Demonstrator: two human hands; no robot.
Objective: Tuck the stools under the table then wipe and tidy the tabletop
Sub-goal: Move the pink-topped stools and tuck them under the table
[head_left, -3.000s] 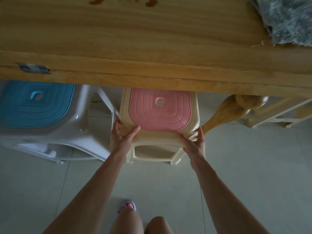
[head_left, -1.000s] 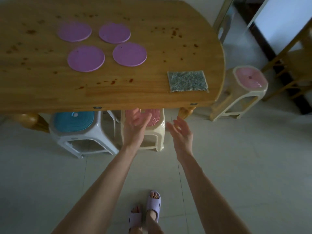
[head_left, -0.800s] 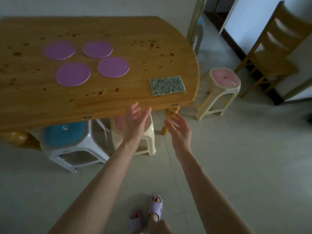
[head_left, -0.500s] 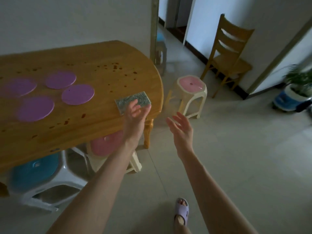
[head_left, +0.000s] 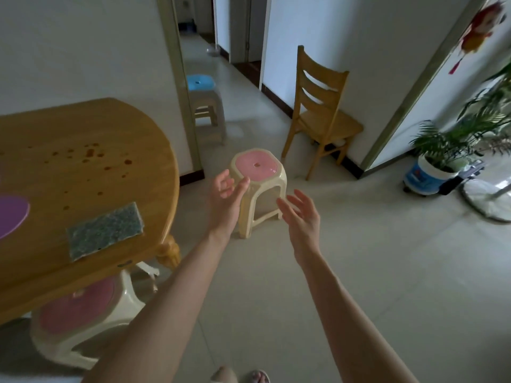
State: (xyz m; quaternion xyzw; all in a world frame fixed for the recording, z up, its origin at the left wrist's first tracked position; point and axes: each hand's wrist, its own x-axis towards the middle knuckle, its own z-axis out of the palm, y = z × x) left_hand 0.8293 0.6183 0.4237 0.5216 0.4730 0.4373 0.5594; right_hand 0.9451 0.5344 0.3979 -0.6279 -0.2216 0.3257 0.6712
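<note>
A cream stool with a pink seat point(head_left: 257, 166) stands free on the floor right of the wooden table point(head_left: 83, 167). My left hand point(head_left: 225, 201) and my right hand point(head_left: 301, 214) reach out in front of it, fingers relaxed, holding nothing and not touching it. Another pink-seated stool point(head_left: 80, 313) sits partly under the table's near edge. On the stained tabletop lie a grey-green cloth point(head_left: 105, 230) and a purple mat point(head_left: 11, 214) at the left edge.
A blue-seated stool point(head_left: 203, 106) stands in the doorway behind the table. A wooden chair point(head_left: 320, 111) is against the far wall. A potted plant point(head_left: 442, 156) and a fan base point(head_left: 489, 200) occupy the right side. Tiled floor lies between.
My hands let go of the pink stool under the table. I stood up and the view swung right, bringing the free pink stool to the centre, with both hands raised toward it.
</note>
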